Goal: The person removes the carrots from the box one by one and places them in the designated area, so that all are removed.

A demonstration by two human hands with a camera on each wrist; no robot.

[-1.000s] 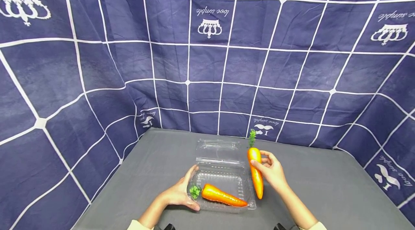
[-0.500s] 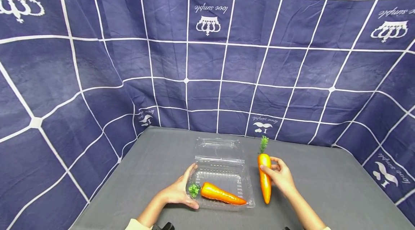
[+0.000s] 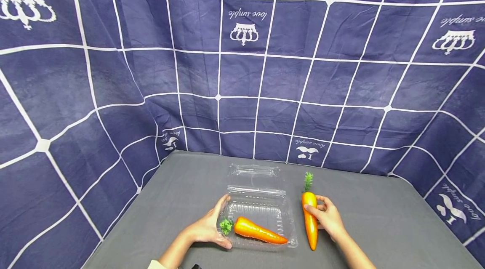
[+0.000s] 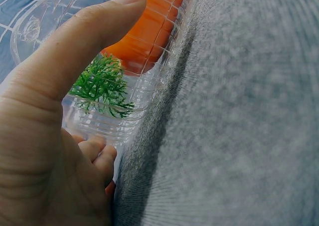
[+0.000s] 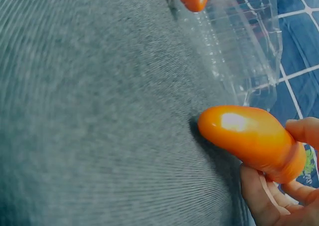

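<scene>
My left hand (image 3: pixel 206 227) holds the left end of a clear plastic clamshell container (image 3: pixel 291 214), its thumb at the near corner and its fingers along the left side. Inside, along the near wall, lies an orange carrot (image 3: pixel 257 231), its green top (image 4: pixel 102 84) toward that hand. To the right of the container, my right hand (image 3: pixel 330 220) grips a second carrot (image 3: pixel 311 232) between thumb and fingers. That carrot's green top (image 3: pixel 308 181) points to the back and its thin tip to the front. In the right wrist view, the second carrot (image 5: pixel 244 133) stretches out from the fingers, close over the cloth.
The container's lid (image 3: pixel 255 176) lies folded back behind its base. Grey cloth (image 3: pixel 382 222) covers the table. A blue curtain (image 3: pixel 242 75) with white grid lines rises along the back and sides.
My right hand has carried its carrot to the right, away from the container's side, and a little toward the front. The left hand keeps its place on the container.
</scene>
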